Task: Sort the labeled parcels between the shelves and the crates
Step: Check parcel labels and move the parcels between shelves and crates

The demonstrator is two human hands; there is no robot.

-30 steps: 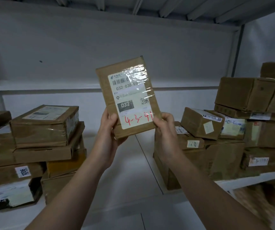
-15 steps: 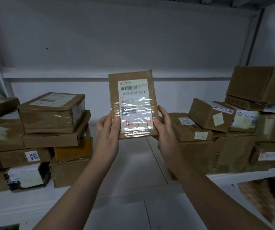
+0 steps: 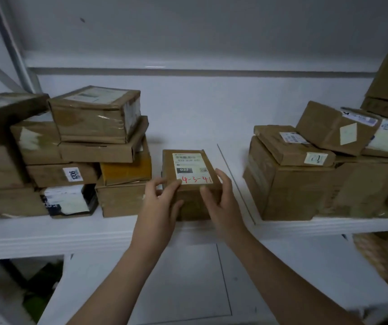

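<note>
A brown cardboard parcel [image 3: 189,168] with a white label and red handwriting "4-3-41" lies flat, label up, on the white shelf [image 3: 47,235], in the gap between two stacks. My left hand [image 3: 162,202] grips its near left corner, thumb and fingers curled round the edge. Over at the near right corner, my right hand [image 3: 221,198] holds the parcel, thumb on the front face and fingers along the right side.
A stack of taped brown parcels [image 3: 94,118] stands close on the left, one marked 1206 [image 3: 74,174]. More boxes [image 3: 286,188] pile up on the right. A shelf seam runs just right of the parcel. Something woven [image 3: 380,256] shows under the shelf at lower right.
The parcel went from upright in front of me, label facing me, down onto the shelf between the stacks. Both hands stayed on it, and the view tilted downward.
</note>
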